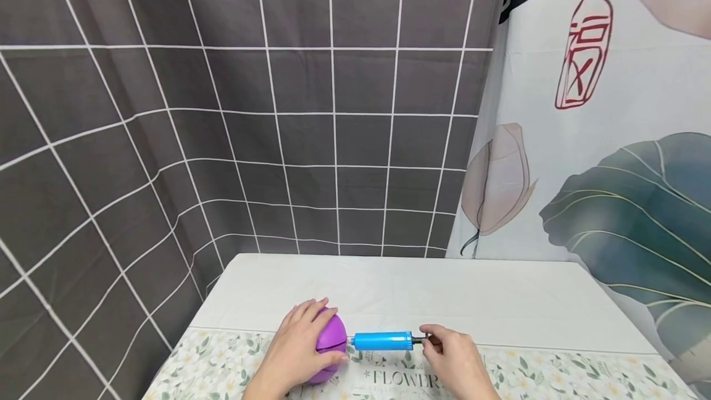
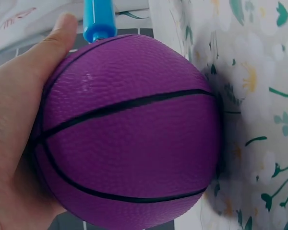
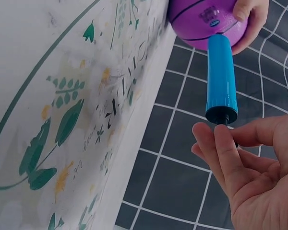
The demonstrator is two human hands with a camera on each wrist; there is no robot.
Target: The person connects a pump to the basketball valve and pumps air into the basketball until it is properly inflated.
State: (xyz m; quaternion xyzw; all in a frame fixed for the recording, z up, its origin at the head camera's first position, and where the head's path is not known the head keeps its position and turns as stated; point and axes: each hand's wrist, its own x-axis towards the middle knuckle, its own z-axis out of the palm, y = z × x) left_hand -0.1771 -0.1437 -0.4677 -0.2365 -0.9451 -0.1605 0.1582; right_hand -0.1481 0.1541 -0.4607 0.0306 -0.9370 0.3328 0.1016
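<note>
A small purple basketball with black seams rests on the flowered cloth. My left hand grips it from the left and above, its thumb lying along the side near the pump. A blue hand pump lies level, its narrow tip meeting the right side of the ball. At the other end, my right hand pinches the black handle between thumb and fingers. Little of the black rod shows in the right wrist view, and the fingers cover most of the handle. Dark print marks the ball above the pump.
The table has a white back part and a flowered cloth in front, with lettering under the pump. A dark grey curtain with white grid lines hangs behind and left; a leaf-printed white curtain hangs at right.
</note>
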